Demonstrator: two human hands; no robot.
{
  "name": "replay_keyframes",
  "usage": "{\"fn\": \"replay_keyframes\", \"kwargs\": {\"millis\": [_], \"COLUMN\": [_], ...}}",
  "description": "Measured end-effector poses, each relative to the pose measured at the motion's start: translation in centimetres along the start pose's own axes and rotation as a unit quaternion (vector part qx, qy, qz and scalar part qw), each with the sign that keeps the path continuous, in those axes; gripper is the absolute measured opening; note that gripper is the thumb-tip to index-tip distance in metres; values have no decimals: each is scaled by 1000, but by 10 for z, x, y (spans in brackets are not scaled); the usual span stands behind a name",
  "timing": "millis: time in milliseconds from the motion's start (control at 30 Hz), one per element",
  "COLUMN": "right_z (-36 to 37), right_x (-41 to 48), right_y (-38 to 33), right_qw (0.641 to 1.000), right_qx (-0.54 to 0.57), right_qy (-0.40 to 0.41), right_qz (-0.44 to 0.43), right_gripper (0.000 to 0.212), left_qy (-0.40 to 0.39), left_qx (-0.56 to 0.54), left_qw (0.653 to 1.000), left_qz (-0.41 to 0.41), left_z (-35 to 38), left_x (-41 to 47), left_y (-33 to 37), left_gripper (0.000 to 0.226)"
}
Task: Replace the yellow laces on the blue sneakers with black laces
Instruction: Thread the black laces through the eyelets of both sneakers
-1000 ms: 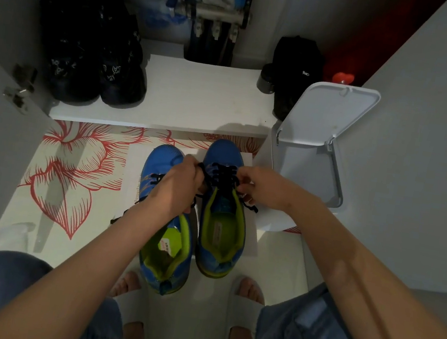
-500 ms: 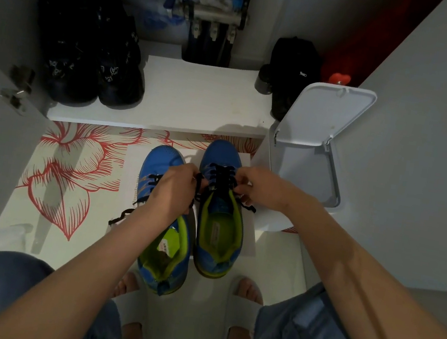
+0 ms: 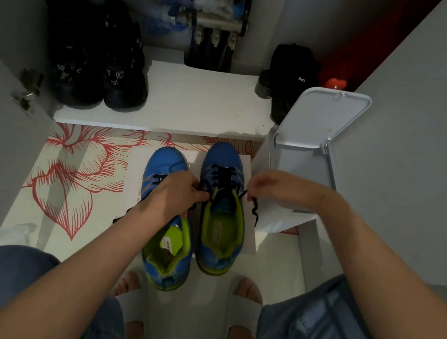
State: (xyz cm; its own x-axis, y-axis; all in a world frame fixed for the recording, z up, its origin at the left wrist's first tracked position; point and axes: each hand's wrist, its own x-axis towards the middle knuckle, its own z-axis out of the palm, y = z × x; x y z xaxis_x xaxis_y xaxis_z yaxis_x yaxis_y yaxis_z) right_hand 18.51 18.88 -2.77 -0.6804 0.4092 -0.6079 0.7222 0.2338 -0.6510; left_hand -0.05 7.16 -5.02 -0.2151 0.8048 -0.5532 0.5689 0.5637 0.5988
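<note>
The right sneaker (image 3: 225, 155) is stood on the floor between the person's feet, toe pointed away and heel nearest, so that its long axis is run straight out from the body. A black lace (image 3: 222, 176) is seen crossed through its eyelets up to the tongue, and no yellow lace can be found on it. The two ends are drawn out sideways, across that axis, one to each hand. The left end is pinched by the fingers (image 3: 198, 194) of the left hand (image 3: 175, 194), curled together on it just beside the top eyelets. The right end is held by the right hand (image 3: 274, 186), its fingers closed on the lace slightly further out, and a loose tail (image 3: 253, 216) is left hanging below. The hands are set about equally near (the left is reached over the left sneaker (image 3: 166, 161), which is also threaded in black). Tightening or tying is judged to be the step in hand, with the pull to be made outward. A white sheet (image 3: 248, 239) is laid beneath the pair, and an open-lidded bin (image 3: 321, 117) is stood just to the right.
</note>
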Motion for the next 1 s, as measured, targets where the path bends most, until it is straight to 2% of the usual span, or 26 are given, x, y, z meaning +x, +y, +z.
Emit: {"fn": "replay_keyframes", "kwargs": {"millis": [67,167,267,467,600,667,733,767,800,833,900,1000], "right_z": [-16,-33,-34,-30,-29,-29,-26,-24,-21,-19,-17,-17], "right_x": [-14,-28,-33,-28,-26,-26,-26,-24,-22,-20,-17,-15], "right_y": [-9,-21,-29,-29,-32,-36,-43,-47,-51,-55,-65,-85], "right_qw": [991,953,920,931,944,950,957,961,965,966,968,975], "right_qx": [122,267,352,330,288,264,232,207,175,145,101,24], "right_qy": [27,65,60,64,92,101,113,130,154,174,182,158], "right_qz": [-54,-128,-160,-139,-132,-136,-133,-126,-121,-122,-143,-154], "right_gripper": [24,24,16,20,28,26,26,25,22,19,20,25], "left_qy": [-5,-8,-3,47,1,7,57,99,150,189,206,175], "left_qx": [7,24,48,56,103,107,65,17,-58,-147,-299,-393], "left_qw": [1000,999,998,996,994,994,996,995,986,965,908,860], "left_qz": [14,23,31,46,44,26,0,5,45,105,207,275], "left_z": [-2,-4,-9,-37,-50,-55,-62,-65,-68,-71,-79,-77], "left_x": [-1,-4,-6,-16,-31,-31,-31,-33,-34,-37,-43,-41], "left_y": [-1,-1,-1,12,19,26,36,42,48,53,70,95], "left_gripper": [20,25,19,17,19,22,18,16,16,19,25,27]}}
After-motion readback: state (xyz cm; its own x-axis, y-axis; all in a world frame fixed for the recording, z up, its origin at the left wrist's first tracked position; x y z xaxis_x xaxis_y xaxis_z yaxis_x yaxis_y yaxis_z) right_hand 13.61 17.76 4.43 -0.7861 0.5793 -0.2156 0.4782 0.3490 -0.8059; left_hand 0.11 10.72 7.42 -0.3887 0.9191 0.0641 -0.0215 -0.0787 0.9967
